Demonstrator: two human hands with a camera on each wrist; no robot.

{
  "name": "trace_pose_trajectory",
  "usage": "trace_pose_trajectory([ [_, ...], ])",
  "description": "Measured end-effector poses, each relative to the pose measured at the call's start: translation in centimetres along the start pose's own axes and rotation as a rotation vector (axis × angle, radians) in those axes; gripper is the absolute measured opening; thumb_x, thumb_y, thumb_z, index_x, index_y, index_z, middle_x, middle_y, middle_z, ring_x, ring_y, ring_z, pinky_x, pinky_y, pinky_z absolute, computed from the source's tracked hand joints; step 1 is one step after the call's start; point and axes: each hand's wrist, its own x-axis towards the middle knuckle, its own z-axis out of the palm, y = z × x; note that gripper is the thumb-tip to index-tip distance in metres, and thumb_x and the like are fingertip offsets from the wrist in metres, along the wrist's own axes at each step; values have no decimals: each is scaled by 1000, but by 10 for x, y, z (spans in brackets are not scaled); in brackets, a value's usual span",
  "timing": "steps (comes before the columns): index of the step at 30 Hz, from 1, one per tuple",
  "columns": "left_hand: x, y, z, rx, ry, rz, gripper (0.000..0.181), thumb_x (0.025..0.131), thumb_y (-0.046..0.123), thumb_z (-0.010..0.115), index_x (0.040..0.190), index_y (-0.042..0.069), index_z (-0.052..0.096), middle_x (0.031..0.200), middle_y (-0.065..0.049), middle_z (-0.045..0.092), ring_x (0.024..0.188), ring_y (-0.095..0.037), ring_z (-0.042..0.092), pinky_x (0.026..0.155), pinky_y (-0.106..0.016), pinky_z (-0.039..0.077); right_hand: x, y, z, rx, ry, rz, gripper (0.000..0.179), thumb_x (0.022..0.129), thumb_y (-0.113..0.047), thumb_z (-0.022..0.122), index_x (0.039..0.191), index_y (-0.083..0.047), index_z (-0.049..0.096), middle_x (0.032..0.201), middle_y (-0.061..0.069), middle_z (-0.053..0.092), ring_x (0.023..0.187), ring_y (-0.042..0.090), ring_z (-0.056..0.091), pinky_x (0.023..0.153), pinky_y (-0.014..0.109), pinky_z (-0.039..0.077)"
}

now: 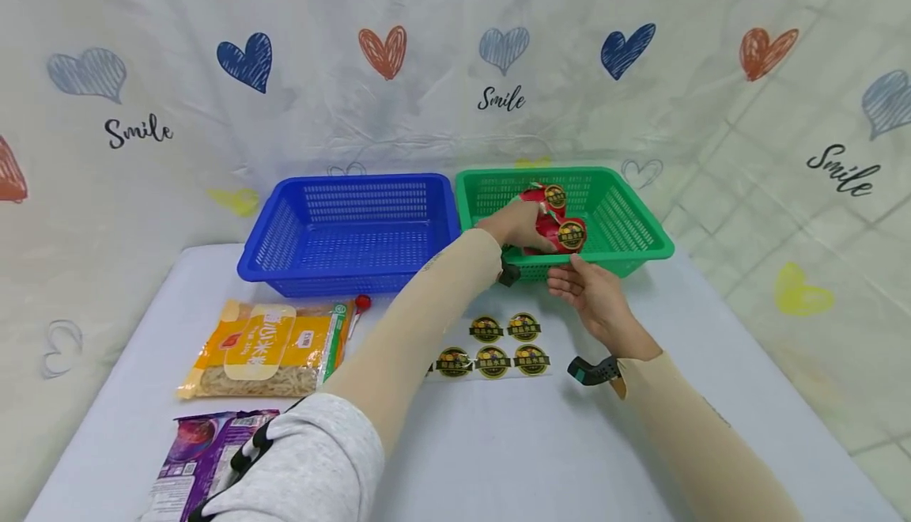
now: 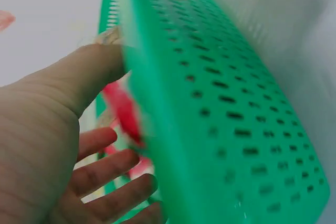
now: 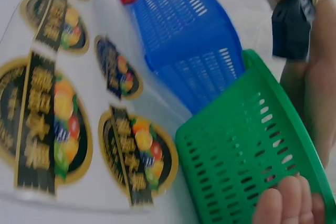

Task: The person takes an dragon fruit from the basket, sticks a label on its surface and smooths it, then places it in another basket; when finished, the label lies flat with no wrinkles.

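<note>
My left hand (image 1: pixel 523 225) reaches over the front rim into the green basket (image 1: pixel 633 233). Two red, rounded items (image 1: pixel 569 235) lie there, each with a round black-and-gold sticker. In the left wrist view the left fingers (image 2: pixel 113 169) are spread beside the red surface (image 2: pixel 123 109), apart from one another and not wrapped round it. My right hand (image 1: pixel 598 300) holds the basket's front rim, fingers against the outer wall and thumb at the rim. The right fingertips (image 3: pixel 286 200) show on the perforated wall in the right wrist view.
A blue basket (image 1: pixel 270 249) stands left of the green one. In front lie a sheet of round stickers (image 1: pixel 493 361), a yellow food bag (image 1: pixel 266 348), a red lollipop (image 1: pixel 362 303) and a purple packet (image 1: pixel 202 451). A printed curtain (image 1: pixel 427 122) hangs behind the table.
</note>
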Motion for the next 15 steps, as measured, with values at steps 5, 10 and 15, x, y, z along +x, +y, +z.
trace_pose_trajectory([
  [5, -15, -21, -11, -65, 83, 85, 73, 100, 48, 65, 157, 9, 40, 158, -9, 50, 142, -22, 52, 116, -37, 46, 4, 1, -11, -240, 9, -40, 43, 111, -39, 44, 124, 1, 55, 92, -10, 74, 81, 5, 69, 79, 21, 60],
  [10, -44, -39, -11, -106, 158, 118, 69, 102, 48, 62, 158, 13, 41, 160, -7, 49, 148, -23, 47, 120, -39, 44, 0, 6, -22, -436, 104, -100, 50, 111, -41, 46, 127, 4, 58, 89, -14, 73, 80, 4, 70, 78, 25, 62],
  [15, -80, -58, 2, -59, 244, 94, 66, 103, 50, 60, 157, 14, 44, 159, -5, 50, 148, -23, 47, 120, -42, 43, -6, 12, -33, -696, 173, -276, 47, 110, -37, 51, 122, 6, 65, 94, 4, 77, 76, 6, 71, 72, 28, 63],
])
